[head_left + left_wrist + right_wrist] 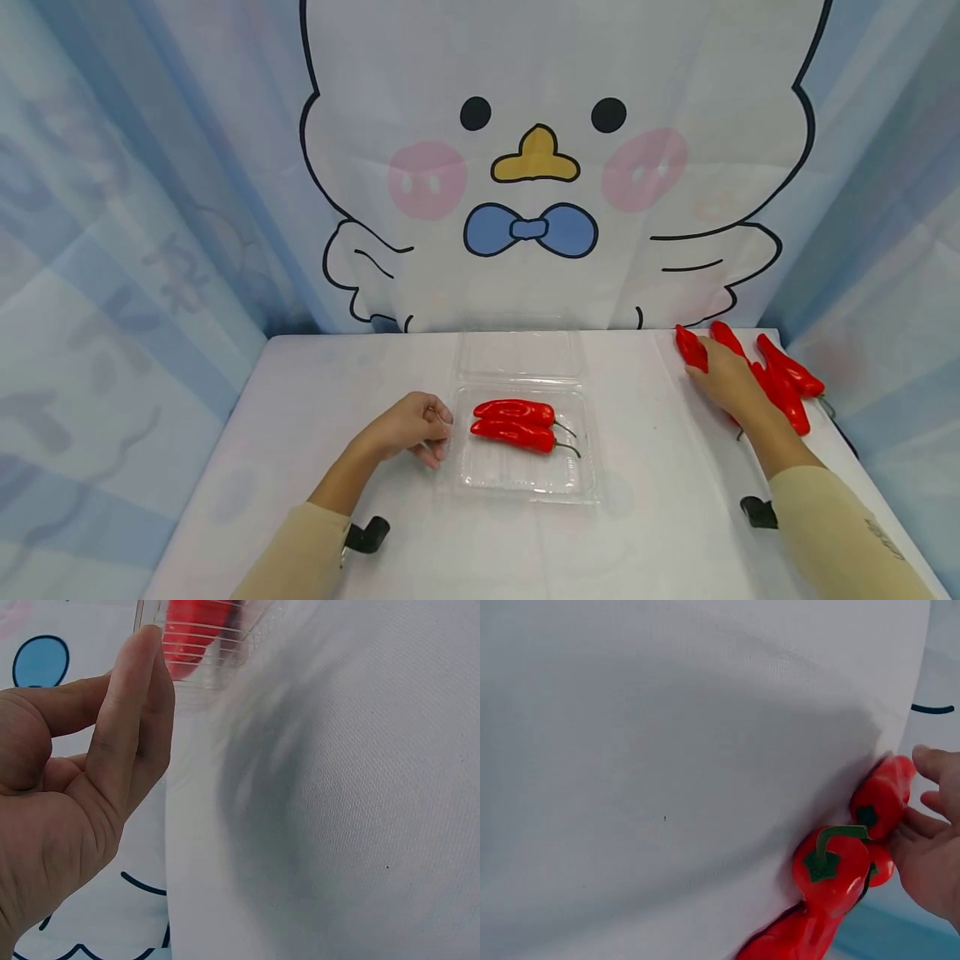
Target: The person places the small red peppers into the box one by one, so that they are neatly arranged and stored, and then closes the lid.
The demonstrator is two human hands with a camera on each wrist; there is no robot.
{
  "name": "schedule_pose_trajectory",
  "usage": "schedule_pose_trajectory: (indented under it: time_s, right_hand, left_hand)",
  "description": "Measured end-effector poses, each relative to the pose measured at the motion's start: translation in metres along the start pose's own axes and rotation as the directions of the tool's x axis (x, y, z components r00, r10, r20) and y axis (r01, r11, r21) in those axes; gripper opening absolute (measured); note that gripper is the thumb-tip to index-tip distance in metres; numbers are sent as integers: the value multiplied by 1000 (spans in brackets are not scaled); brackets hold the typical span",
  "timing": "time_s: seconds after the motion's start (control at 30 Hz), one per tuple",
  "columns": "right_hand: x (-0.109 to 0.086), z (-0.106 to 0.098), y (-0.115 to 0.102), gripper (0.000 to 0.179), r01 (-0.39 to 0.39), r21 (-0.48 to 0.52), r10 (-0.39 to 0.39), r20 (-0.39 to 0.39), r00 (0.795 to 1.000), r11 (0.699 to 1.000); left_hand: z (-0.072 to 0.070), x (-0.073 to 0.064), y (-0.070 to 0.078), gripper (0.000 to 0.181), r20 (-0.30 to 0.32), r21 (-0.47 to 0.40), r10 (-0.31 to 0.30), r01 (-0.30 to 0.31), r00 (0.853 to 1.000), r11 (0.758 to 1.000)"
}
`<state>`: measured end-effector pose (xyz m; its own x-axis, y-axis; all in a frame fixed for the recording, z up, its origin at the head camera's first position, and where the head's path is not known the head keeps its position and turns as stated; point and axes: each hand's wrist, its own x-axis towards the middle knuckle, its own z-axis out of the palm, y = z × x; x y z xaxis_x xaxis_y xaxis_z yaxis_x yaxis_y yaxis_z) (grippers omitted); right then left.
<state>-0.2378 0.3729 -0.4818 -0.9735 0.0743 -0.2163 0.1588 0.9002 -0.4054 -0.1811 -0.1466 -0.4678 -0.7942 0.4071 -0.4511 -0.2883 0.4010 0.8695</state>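
Observation:
A clear plastic clamshell box (525,492) lies with its lid (519,354) folded back. Inside it, two red peppers (513,434) with thin green stems lie side by side. My left hand (412,429) is at the box's left side, fingers loosely bent and fingertips right at the rim; the left wrist view shows those fingers (124,712) overlapping the box edge. At the back right, my right hand (726,375) reaches over a group of several red peppers (787,392). In the right wrist view its fingers (922,825) are against one pepper (881,796), with the thumb apart from it.
A white cloth covers the table (660,508). Behind it hangs a curtain (540,283) with a cartoon figure, and blue curtains flank both sides. The group of peppers lies near the table's right edge. Black camera mounts (367,535) stick out from both wrists.

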Motion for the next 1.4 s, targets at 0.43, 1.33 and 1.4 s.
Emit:
schedule_pose_trajectory:
  time_s: [0.43, 1.33, 1.4]
  right_hand:
    - [-7, 3, -4, 86, -41, 50, 42, -19, 999, 998]
    - [-7, 7, 0, 94, -40, 44, 40, -8, 999, 998]
    - [-8, 8, 0, 94, -40, 48, 41, -14, 999, 998]
  left_hand:
    - [1, 0, 0, 14, -6, -3, 0, 0, 1000, 1000]
    - [1, -1, 1, 15, -5, 3, -2, 2, 1000, 1000]
    - [1, -1, 0, 16, -8, 5, -3, 3, 1000, 1000]
